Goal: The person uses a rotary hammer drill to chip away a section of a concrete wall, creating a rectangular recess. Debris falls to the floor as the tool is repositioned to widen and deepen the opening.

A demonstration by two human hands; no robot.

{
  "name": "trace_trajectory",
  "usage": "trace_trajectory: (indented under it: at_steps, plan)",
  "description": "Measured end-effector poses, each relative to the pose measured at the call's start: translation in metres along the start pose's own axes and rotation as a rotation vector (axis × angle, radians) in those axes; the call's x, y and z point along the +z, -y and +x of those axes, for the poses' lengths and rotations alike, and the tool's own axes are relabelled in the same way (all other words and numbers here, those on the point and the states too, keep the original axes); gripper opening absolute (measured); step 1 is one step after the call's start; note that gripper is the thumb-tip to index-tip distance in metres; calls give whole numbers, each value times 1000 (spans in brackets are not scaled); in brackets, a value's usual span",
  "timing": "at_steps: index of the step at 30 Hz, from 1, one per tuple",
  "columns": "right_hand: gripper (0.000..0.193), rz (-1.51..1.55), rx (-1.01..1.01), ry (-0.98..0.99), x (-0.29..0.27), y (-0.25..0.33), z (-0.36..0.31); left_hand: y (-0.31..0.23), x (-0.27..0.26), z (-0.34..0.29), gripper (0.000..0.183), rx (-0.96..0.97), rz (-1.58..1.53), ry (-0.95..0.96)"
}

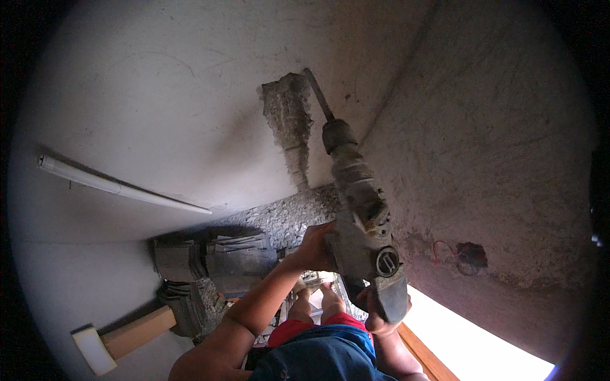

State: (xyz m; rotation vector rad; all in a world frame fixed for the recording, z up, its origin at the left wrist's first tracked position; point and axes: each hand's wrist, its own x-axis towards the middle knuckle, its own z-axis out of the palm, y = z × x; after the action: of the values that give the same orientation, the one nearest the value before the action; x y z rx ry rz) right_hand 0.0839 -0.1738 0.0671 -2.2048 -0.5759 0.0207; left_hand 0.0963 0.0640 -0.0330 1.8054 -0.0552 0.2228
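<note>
Plainly, the head view centres on a dusty power hammer (359, 197), slanting from 12 o'clock, where its chisel bit (319, 95) points, down to 5 o'clock. The bit's tip sits at the upper right edge of a rough, broken patch (287, 117) in the pale wall (178, 82), just left of 12. The right hand (381, 311), at 5 o'clock, has its fingers wrapped around the rear handle. The left hand (318, 247), near 6, lies against the tool's left flank; its fingers go behind the body, so I cannot tell how tightly they close. Loose rubble (286, 219) lies towards 7, and a hole with a red wire (471, 255) shows in the other wall at 4.

To chip well, I would work from the broken edge in small bites, tip angled towards the patch, letting the hammer's weight do the cutting. The left hand should steady the body against kick, and the bare feet (327, 289) at 6 o'clock seem exposed to falling chips.
</note>
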Motion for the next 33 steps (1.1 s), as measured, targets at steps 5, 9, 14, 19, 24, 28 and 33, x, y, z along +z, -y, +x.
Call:
trace_trajectory:
  at_steps: [5,9,14,19,24,28,33]
  plan:
    - [7,-147,-211,40,-14,10,13,3,5,2,93,24,53,-14]
    - [5,-169,-90,91,-15,12,9,10,8,2,93,76,84,-16]
    - [5,-190,-174,-10,-7,5,8,8,4,1,87,74,108,-9]
    - [8,-420,-182,101,-12,10,7,14,6,1,73,124,42,-65]
    - [11,-319,-106,54,-12,7,5,5,5,6,74,132,61,-71]
    - [11,-209,-114,-8,-10,12,10,5,7,7,74,140,62,-87]
    - [8,-98,3,50,-8,9,3,2,2,2,88,166,93,-83]
